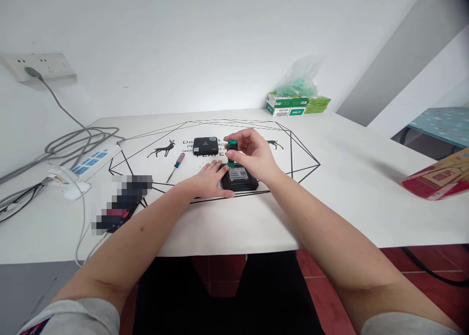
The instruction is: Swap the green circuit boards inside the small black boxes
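Note:
My right hand (252, 154) is closed round the green and black handle of a screwdriver (232, 152), held upright over a small black box (240, 184) with a white label. The tool's tip sits at the left part of the label; whether it is in a screw I cannot tell. Fingers spread, my left hand (210, 182) lies on the table and touches the left edge of that box. Behind it lies a second flat black box (205, 146) with small stickers. To the left rests another screwdriver (176, 167) with a red and blue handle.
A power strip (97, 160) with grey cables lies at the left, near a blurred-out dark object (122, 205). Green and white cartons (287, 104) with a plastic bag on top stand by the wall. A red and brown package (436, 176) is at the right edge.

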Motion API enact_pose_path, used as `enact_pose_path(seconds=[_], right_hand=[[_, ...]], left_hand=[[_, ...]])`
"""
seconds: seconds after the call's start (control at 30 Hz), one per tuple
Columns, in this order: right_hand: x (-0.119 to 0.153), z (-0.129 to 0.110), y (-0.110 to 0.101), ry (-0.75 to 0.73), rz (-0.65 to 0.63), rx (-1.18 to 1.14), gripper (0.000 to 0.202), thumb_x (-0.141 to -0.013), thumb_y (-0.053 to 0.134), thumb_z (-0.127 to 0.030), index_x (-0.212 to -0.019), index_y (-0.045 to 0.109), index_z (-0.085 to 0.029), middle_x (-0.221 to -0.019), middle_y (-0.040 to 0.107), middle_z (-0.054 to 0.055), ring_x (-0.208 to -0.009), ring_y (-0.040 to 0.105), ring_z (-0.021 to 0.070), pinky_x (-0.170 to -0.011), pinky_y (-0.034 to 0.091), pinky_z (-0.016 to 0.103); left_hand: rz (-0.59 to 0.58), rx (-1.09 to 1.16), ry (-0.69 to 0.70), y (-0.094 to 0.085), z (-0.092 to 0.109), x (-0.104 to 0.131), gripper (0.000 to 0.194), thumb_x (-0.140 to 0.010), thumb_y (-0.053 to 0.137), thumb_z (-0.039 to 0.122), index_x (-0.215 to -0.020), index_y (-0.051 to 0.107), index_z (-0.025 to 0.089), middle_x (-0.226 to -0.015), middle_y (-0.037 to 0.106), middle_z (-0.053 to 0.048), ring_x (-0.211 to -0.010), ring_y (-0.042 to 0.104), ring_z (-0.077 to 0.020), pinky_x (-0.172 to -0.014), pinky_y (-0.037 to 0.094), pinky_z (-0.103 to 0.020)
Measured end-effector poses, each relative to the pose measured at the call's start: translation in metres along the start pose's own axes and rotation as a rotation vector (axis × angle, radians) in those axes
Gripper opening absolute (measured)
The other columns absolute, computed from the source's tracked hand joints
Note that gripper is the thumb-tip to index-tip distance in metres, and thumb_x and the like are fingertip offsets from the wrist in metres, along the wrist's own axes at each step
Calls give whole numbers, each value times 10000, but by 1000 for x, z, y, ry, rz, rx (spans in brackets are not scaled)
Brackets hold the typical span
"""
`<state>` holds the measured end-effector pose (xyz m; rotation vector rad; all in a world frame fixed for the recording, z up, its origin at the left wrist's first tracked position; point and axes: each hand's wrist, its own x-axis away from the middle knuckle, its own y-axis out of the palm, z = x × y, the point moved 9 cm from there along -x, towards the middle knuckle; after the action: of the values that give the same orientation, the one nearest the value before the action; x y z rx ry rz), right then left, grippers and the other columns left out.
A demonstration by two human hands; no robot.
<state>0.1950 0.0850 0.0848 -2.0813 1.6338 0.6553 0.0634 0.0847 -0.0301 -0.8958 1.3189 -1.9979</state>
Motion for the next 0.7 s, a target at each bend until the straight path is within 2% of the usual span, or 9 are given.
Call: enact_pose_path(seconds=[0.07,0.2,0.33,0.47,0.7], right_hand=[[1,2,4,9,-31,-19,472,-778,948,-446,-1086,618,-309,-1207,794,28,-1002,743,219,-934,656,458],[3,3,8,10,-74,27,430,-857,872,-394,-1162,579,-318,-1224,811,38,-1057,772,221,-1068,591,499],[3,5,4,3,-59,69,375,-889,824,-396,-1181,608,-306,-1228,814,60,-1084,778,237,-974,602,470],[1,8,0,9,-12,35,367,-882,838,-423,-1148,621,-293,-1141,821,51,-1047,783,233,-857,617,423],[0,9,-5,3,38,-2,389,-875,865,-444,-1153,633,-303,-1123,816,43,-1106,784,243,-842,637,415]], left_hand=[[9,0,15,0,1,0,1254,-889,500,950,-1790,138,156,-1867,-40,-214,-1724,-39,-463,-1375,79,-629],[24,-1,27,0,-1,-1,1245,-894,504,941,-1785,148,147,-1864,-40,-228,-1721,-21,-476,-1373,77,-632],[29,14,31,1,-2,-2,1271,-870,501,976,-1793,122,188,-1868,-9,-217,-1723,-39,-468,-1368,77,-654],[16,10,22,1,-1,-2,1283,-870,491,980,-1799,94,188,-1868,-12,-210,-1724,-45,-461,-1371,81,-654],[-2,-12,2,0,0,0,1294,-881,480,973,-1800,93,148,-1869,-15,-208,-1726,-51,-449,-1384,64,-613]])
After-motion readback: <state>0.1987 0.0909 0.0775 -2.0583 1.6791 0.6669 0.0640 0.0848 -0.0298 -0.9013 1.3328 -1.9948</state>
